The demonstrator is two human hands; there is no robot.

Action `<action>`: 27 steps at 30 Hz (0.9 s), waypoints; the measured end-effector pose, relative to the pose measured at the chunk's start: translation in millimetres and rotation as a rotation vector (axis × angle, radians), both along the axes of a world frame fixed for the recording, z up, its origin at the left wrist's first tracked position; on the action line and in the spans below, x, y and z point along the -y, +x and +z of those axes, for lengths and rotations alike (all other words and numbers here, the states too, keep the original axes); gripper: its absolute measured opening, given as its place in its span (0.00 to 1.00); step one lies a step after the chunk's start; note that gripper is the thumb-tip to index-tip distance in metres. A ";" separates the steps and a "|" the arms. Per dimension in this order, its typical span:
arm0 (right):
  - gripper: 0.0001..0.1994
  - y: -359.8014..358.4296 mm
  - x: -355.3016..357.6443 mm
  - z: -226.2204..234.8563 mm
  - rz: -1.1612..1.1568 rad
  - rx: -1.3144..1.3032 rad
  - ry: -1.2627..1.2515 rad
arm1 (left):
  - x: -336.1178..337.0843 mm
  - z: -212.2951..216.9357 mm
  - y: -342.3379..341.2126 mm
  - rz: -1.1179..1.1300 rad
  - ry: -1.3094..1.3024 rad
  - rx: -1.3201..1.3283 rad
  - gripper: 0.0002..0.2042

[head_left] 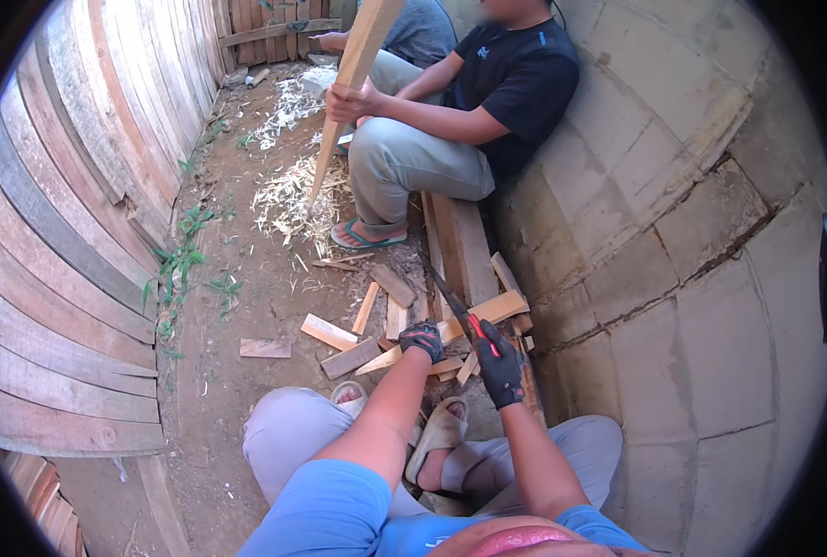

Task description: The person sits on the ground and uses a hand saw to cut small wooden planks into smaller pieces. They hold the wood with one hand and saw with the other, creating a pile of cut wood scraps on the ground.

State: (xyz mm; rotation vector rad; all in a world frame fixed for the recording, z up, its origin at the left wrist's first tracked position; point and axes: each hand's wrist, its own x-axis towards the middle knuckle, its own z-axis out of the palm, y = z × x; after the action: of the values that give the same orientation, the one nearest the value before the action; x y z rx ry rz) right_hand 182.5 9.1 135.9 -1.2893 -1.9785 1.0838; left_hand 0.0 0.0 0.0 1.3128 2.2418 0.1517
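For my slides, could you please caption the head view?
Gloved left hand steadies a wood strip while the right hand saws it with a red-handled saw.

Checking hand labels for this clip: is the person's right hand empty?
No: the gloved right hand grips the red handle of a handsaw whose blade runs over the wooden plank.

An outdoor woodworking spot in a narrow yard; bare dirt ground [237,371] runs between a plank fence [70,232] and a concrete block wall [673,241]; wood shavings [288,200] and cut offcuts [353,345] litter it.
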 end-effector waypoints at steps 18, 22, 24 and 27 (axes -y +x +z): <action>0.21 8.0 -1.5 -10.1 0.012 -0.035 0.075 | 8.8 30.2 -0.9 0.005 -0.004 0.012 0.21; 0.21 7.9 -1.1 -8.3 -0.003 0.003 0.052 | 8.2 27.2 0.1 0.003 0.005 0.009 0.20; 0.21 8.1 0.1 -4.5 -0.013 0.026 0.029 | 7.9 26.7 0.9 -0.003 0.004 0.010 0.21; 0.21 3.8 2.4 1.6 -0.006 0.043 0.038 | 7.1 24.1 -2.0 0.014 -0.007 0.015 0.21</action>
State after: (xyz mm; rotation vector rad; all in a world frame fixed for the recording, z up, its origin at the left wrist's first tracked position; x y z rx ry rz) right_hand 186.2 6.7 137.5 -1.3074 -2.0156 1.0188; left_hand -2.0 -7.1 24.1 1.2886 2.2373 0.1582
